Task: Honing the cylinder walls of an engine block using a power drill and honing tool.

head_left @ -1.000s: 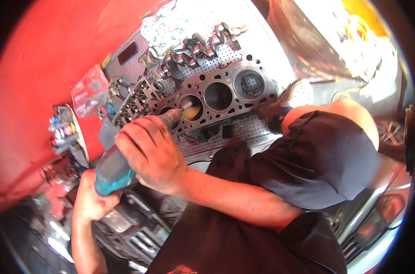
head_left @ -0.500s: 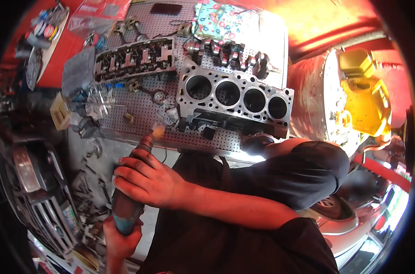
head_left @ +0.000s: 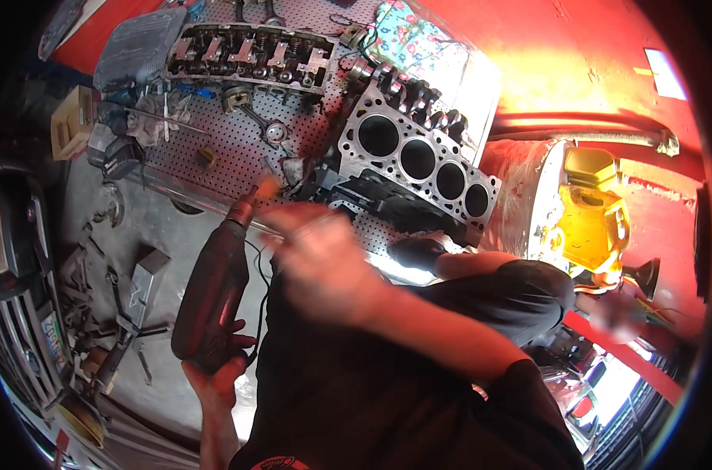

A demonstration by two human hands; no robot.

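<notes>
My left hand [head_left: 219, 380] is wrapped round the rear grip of a dark power drill [head_left: 212, 296], which points up toward the table. An orange-tan brush-like tip [head_left: 268, 188] sits in the drill's chuck [head_left: 243, 208]. To the right of the drill is my right hand [head_left: 324, 262], off its body and near the chuck; motion smears its fingers. Beyond it, an engine block [head_left: 399, 168] with a row of round bores lies on the perforated metal table [head_left: 187, 153]. A piston with its connecting rod [head_left: 254, 117] rests left of the block.
A cylinder head [head_left: 250, 56] lies at the far left and a crankshaft [head_left: 414, 94] behind the block. A drum [head_left: 520, 176] and yellow containers [head_left: 594, 223] stand on the right. The drill's cord [head_left: 263, 294] hangs beside me. Metal parts [head_left: 140, 290] litter the floor at left.
My right hand has come off the drill's body and moved right. The drill has swung slightly left and stays in my left hand. The view has shifted and turned.
</notes>
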